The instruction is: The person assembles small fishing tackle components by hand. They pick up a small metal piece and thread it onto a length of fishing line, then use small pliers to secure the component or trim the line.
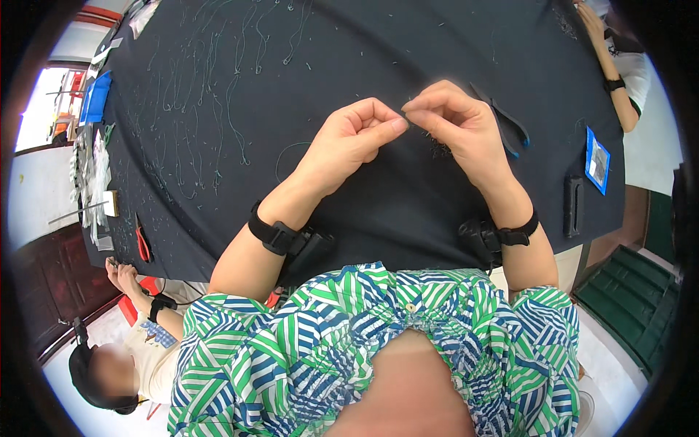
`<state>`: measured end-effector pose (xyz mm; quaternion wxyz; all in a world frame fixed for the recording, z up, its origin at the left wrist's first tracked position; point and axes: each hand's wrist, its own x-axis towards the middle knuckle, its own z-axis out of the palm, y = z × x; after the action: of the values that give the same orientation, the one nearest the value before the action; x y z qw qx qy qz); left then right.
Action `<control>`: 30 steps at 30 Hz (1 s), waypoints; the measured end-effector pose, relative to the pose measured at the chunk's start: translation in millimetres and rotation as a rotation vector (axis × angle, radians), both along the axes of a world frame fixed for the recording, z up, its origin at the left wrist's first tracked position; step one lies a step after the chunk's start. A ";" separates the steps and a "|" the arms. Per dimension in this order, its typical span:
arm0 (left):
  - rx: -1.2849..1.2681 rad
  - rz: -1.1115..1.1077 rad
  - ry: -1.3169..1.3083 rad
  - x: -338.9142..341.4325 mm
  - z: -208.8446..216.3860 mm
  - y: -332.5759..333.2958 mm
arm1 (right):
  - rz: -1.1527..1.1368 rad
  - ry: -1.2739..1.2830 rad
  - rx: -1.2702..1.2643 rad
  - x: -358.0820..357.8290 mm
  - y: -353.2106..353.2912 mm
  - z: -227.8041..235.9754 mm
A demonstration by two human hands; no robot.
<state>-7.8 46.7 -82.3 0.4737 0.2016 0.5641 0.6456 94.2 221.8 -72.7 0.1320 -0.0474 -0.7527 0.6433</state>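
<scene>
My left hand (pixel 357 138) and my right hand (pixel 466 135) meet above the black cloth, each with thumb and index finger pinched together, the fingertips almost touching. Whatever lies in either pinch is too small to make out. A thin green line (pixel 281 164) curves out beside my left wrist and passes out of sight behind it. Below my right hand, partly hidden, lies a small heap of dark bits (pixel 440 150). Dark pliers (pixel 515 125) with blue handle ends rest just right of that hand. Each of my wrists wears a black strap with a device.
Many thin green lines with small hook-like ends (pixel 237 69) spread over the cloth (pixel 349 218). Red-handled pliers (pixel 142 242) and a blue packet (pixel 95 97) lie left; a blue pouch (pixel 598 162) and black case (pixel 574 206) right. Co-workers' hands rest at lower left (pixel 125 278) and upper right (pixel 593 28).
</scene>
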 end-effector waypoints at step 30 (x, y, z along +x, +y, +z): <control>0.059 -0.030 -0.183 -5.5 -1.9 -0.9 | -0.090 0.226 0.480 1.7 1.4 2.8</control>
<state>-13.4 45.8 -84.2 0.5267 0.1640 0.4959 0.6706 95.9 223.2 -69.9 0.2512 0.0239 -0.8613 0.4410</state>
